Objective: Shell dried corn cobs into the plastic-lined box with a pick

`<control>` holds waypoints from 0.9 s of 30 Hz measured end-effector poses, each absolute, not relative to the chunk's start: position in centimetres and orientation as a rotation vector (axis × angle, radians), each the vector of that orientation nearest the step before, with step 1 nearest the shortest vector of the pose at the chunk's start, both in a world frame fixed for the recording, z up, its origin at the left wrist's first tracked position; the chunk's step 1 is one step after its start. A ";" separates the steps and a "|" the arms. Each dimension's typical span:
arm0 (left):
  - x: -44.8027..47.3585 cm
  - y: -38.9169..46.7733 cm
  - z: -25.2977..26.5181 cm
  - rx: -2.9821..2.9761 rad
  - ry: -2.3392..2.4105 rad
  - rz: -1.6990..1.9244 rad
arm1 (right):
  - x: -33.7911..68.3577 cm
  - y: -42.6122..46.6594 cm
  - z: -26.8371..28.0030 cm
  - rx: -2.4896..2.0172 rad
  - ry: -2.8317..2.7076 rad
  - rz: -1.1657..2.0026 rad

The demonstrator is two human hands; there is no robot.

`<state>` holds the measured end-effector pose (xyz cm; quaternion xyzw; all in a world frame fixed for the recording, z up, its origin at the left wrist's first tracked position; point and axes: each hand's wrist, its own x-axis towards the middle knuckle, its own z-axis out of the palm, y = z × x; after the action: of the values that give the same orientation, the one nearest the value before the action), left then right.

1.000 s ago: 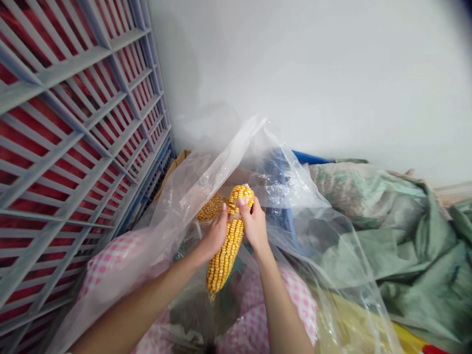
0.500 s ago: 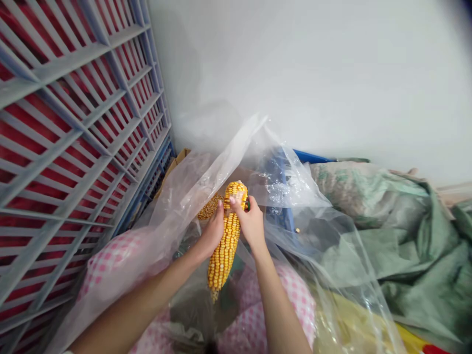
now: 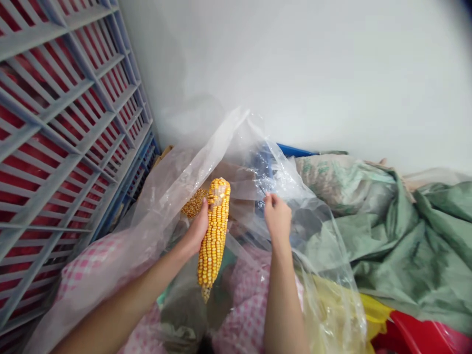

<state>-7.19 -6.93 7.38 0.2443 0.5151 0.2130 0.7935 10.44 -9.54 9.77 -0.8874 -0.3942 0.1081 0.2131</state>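
My left hand point(image 3: 199, 223) is wrapped round a corn cob point(image 3: 214, 236), which hangs tilted with its narrow tip downward. Yellow kernels cover most of the cob, with a pale bare patch near its thick upper end. Off to the right of the cob, my right hand point(image 3: 278, 215) is closed, thumb and finger together; whatever it may pinch is too small to make out. Below and around both hands spreads a clear plastic bag point(image 3: 217, 147). Behind my left hand lies a heap of loose kernels point(image 3: 193, 202).
A grey slatted crate point(image 3: 79, 128) with red behind its slats rises on the left. A white wall point(image 3: 295, 73) stands ahead. To the right are a stuffed sack point(image 3: 342, 177), green cloth point(image 3: 409, 241) and a red plastic thing point(image 3: 424, 332). Pink checked cloth point(image 3: 243, 314) lies beneath.
My right hand has left the cob and moved to the right, closed. My left hand still holds the cob. The view has shifted a little to the right.
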 end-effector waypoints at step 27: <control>-7.5 -7.3 7.9 0.577 1.037 0.491 | 15.5 -11.1 8.0 -2.455 -1.090 0.582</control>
<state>-7.47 -7.34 7.94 0.2691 0.4838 0.2289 0.8007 15.55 -11.14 8.03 -0.8760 -0.3890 0.2079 0.1953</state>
